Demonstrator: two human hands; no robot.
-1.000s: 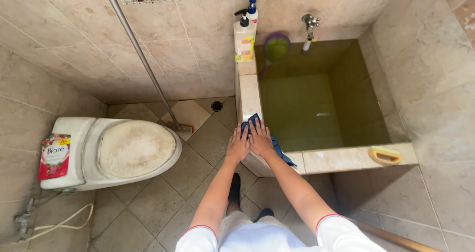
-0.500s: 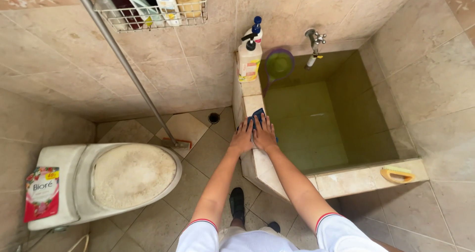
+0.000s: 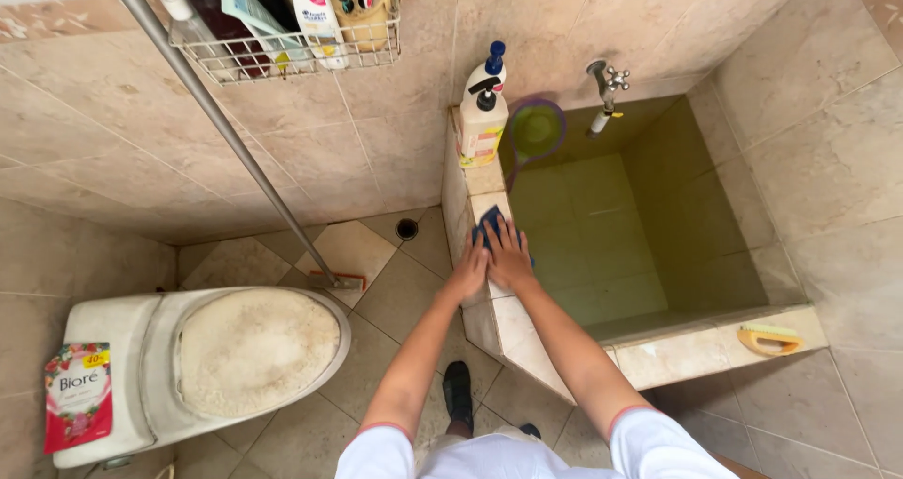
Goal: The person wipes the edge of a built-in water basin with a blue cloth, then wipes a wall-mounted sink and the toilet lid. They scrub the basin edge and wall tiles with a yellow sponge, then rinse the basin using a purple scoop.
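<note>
Plainly both hands, left (image 3: 469, 270) and right (image 3: 509, 254), lie flat, fingers spread, side by side on the blue cloth (image 3: 488, 223), pinning it to the ledge (image 3: 496, 305) for pressure.

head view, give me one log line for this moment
both hands, left and right | flat on dark blue cloth | atop beige tiled basin ledge

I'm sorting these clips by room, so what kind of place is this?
Most likely a home bathroom: a toilet on the tiled floor, a tiled water basin under a wall tap, and a wire rack of toiletry bottles. Both hands press a blue cloth on the basin's rim.
</note>
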